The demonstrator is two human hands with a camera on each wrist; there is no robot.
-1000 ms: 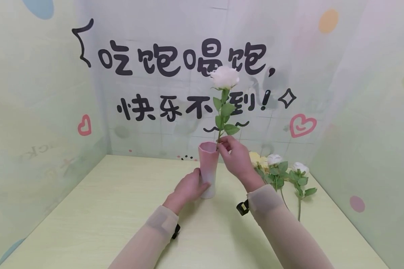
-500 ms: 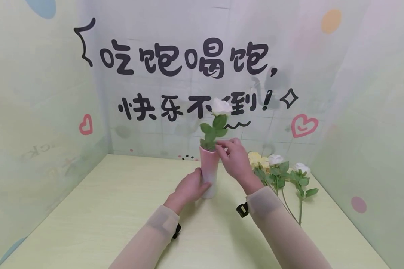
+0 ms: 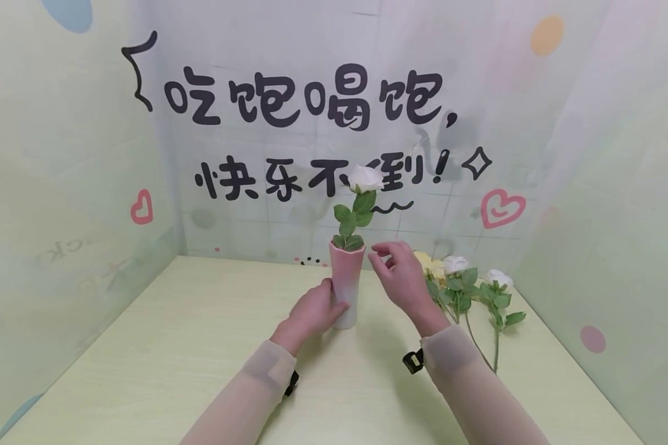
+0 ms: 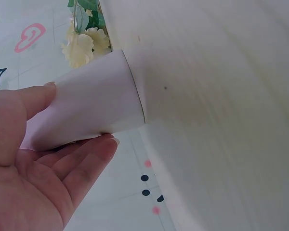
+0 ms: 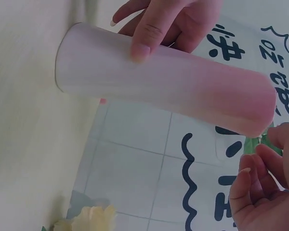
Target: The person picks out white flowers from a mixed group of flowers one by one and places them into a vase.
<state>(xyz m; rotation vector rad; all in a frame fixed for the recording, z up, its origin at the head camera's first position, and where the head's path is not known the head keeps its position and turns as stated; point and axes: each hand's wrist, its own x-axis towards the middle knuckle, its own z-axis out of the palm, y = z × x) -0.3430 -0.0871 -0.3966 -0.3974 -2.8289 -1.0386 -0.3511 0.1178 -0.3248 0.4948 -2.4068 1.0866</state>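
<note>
A tall vase (image 3: 346,278), pink at the top fading to white at the base, stands upright on the table. My left hand (image 3: 312,307) grips its lower half, thumb on the near side and fingers on the other, as the left wrist view shows around the pale vase wall (image 4: 94,98). A white rose (image 3: 366,178) stands in the vase, its leaves above the rim and its lower stem hidden inside. Just right of the rim, my right hand (image 3: 402,272) hangs with loosely bent fingers and nothing between them. In the right wrist view these fingers (image 5: 262,175) are near the vase mouth.
On the table's right side lie a yellow flower (image 3: 430,264) and two white roses, one (image 3: 454,264) beside it and another (image 3: 498,278) farther right. Their stems point toward the front. A printed cloth backdrop (image 3: 289,142) rises behind the table (image 3: 211,346).
The white rose has dropped down into the vase. My right hand has let go of its stem and moved a little right and down. The left hand keeps its grip in place.
</note>
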